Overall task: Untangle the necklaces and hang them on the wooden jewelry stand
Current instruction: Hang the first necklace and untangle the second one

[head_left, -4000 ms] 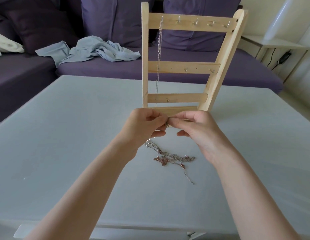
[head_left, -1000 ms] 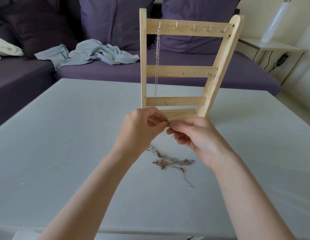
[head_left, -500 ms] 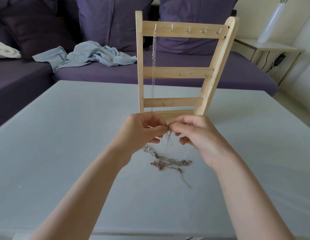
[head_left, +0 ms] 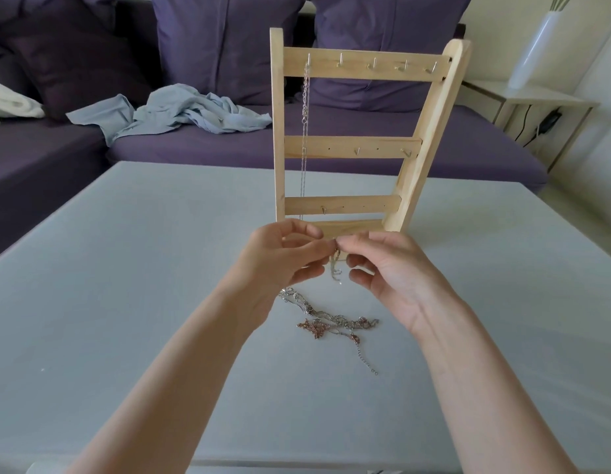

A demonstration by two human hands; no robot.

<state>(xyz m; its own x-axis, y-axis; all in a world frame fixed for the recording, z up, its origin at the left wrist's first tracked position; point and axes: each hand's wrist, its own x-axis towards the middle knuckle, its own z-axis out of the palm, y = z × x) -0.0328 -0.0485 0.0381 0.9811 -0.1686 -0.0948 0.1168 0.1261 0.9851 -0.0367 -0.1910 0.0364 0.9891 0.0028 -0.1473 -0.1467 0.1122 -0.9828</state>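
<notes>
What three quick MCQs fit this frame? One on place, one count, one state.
1. Which hook holds the hung necklace?
A. top bar, far left
B. middle bar
C. top bar, far right

2. How many hooks line the top bar of the wooden stand?
A. three
B. five
C. eight

3. What are the hands doing?
A. resting flat on the table
B. both pinching a thin chain
C. lifting the stand

Answers: A, it drops from the leftmost top hook. B, five hooks show. B, left hand and right hand meet on the thin chain above the tangled pile.
</notes>
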